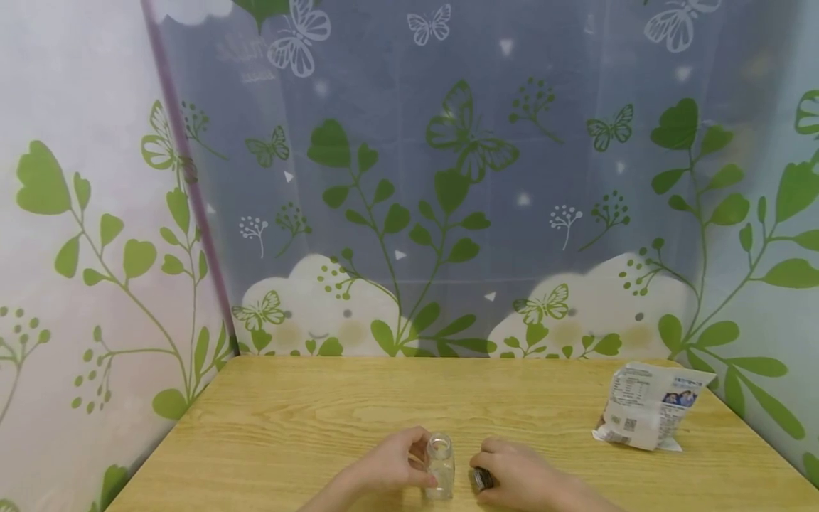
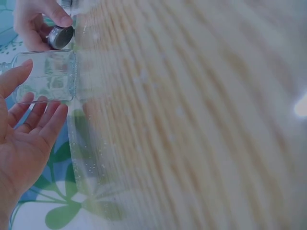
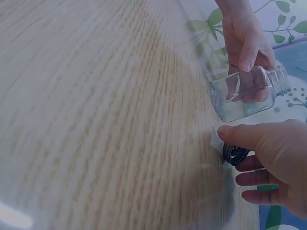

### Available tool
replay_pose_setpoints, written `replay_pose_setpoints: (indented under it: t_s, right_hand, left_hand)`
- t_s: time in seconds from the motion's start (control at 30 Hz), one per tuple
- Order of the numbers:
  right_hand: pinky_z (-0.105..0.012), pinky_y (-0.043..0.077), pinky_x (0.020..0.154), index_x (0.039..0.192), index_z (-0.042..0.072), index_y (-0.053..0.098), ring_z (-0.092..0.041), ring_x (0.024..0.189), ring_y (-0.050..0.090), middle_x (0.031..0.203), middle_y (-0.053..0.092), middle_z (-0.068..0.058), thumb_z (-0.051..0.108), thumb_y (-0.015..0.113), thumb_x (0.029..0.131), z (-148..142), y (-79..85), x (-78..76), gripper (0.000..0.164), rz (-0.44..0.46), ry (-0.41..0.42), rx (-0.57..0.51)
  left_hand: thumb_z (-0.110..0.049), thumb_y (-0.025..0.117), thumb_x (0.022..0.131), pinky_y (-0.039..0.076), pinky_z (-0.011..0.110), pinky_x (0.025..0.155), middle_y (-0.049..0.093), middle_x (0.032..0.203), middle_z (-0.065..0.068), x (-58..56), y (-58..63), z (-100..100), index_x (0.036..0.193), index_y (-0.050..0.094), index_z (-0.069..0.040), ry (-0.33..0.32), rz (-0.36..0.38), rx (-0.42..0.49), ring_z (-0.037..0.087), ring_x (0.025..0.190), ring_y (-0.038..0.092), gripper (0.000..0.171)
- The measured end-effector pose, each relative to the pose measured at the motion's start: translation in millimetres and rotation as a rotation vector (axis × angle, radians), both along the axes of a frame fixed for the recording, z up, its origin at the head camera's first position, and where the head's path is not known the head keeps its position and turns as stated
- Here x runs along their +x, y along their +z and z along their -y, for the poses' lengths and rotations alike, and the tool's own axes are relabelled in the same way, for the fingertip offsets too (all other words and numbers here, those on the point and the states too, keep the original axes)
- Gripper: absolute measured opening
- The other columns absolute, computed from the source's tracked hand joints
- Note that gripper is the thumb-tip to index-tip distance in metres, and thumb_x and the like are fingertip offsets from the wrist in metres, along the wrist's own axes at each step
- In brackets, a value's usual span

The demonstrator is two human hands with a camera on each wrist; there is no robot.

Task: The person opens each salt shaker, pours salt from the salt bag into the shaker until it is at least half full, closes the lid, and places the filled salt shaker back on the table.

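An uncapped clear glass jar (image 1: 443, 473) with a threaded neck stands upright near the table's front edge; it looks see-through with nothing visible inside. My left hand (image 1: 397, 461) holds it from the left, thumb on the near side and fingers behind, as the left wrist view shows. Just right of the jar, my right hand (image 1: 520, 473) pinches a dark round lid (image 1: 481, 479) between thumb and fingers, low at the tabletop. In the right wrist view the lid (image 3: 235, 154) is tipped on edge, apart from the jar (image 3: 244, 93).
A white printed packet (image 1: 649, 409) stands at the right of the wood-grain table (image 1: 307, 398). Behind the table hangs a curtain (image 1: 397, 213) with leaves and butterflies, and similar cloth closes both sides.
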State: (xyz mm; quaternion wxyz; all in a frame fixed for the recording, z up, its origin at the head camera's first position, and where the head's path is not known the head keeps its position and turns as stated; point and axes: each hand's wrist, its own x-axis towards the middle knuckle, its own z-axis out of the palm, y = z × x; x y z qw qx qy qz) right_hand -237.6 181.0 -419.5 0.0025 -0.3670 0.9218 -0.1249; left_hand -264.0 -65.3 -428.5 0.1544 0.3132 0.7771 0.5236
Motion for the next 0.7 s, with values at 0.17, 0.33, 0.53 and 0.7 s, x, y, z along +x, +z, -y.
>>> replay_pose_setpoints:
  t_s: [0.17,0.33,0.53,0.7]
  right_hand:
    - [-0.023,0.048,0.066,0.107,0.012,0.064,-0.002,0.080,0.053,0.093,0.056,0.010,0.034,0.073,0.077,1.9,1.3,0.2,0.038,0.033,-0.004,0.016]
    - [-0.021,0.046,0.063,0.097,0.016,0.063,0.001,0.075,0.050,0.087,0.053,0.013,0.038,0.072,0.076,1.0,-0.3,-0.4,0.032,0.044,-0.003,0.006]
    - [-0.020,0.045,0.062,0.097,0.017,0.063,0.001,0.073,0.049,0.086,0.053,0.014,0.050,0.070,0.074,-0.4,-3.5,-1.1,0.040,0.028,-0.010,-0.007]
    - [-0.022,0.047,0.064,0.105,0.013,0.063,-0.002,0.077,0.053,0.091,0.057,0.009,0.054,0.065,0.076,-3.9,-4.7,-0.1,0.050,0.029,-0.021,-0.008]
  left_hand:
    - [0.002,0.073,0.073,0.049,0.019,0.075,0.058,0.089,0.000,1.8,2.7,-1.6,0.104,0.056,-0.002,0.005,0.008,0.007,0.013,0.085,0.056,0.036]
    - [0.000,0.073,0.072,0.049,0.018,0.076,0.058,0.090,0.000,2.9,3.4,-2.1,0.104,0.056,-0.004,0.004,-0.003,0.004,0.011,0.085,0.056,0.036]
    - [-0.003,0.074,0.072,0.048,0.019,0.077,0.058,0.092,-0.001,2.2,0.0,-1.1,0.105,0.056,-0.004,0.007,-0.035,0.002,0.009,0.087,0.055,0.038]
    - [-0.005,0.074,0.073,0.049,0.022,0.079,0.057,0.097,-0.001,1.6,-1.0,-1.7,0.113,0.054,-0.004,-0.002,-0.041,0.003,0.012,0.089,0.055,0.046]
